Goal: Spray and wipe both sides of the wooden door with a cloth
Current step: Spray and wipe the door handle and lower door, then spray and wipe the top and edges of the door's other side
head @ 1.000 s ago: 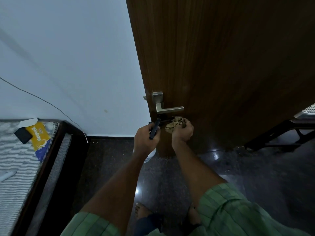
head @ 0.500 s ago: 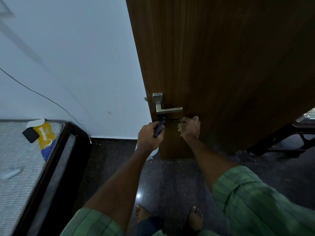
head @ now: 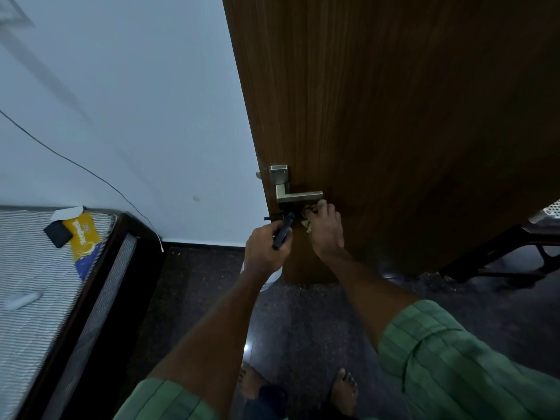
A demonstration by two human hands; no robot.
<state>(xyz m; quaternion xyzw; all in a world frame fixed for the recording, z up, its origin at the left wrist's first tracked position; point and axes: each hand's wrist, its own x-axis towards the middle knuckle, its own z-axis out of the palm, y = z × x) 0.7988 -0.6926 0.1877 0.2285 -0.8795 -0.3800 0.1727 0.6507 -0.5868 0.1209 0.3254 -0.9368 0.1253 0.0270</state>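
Head view: wiping is under way just beneath the handle [head: 289, 189] of the wooden door [head: 394, 116]. The right hand [head: 325, 228], arm extended, presses a bunched cloth [head: 308, 223] against the wood. The left hand [head: 266, 248] grips the spray bottle [head: 283, 230]. Next likely calls for working lower.
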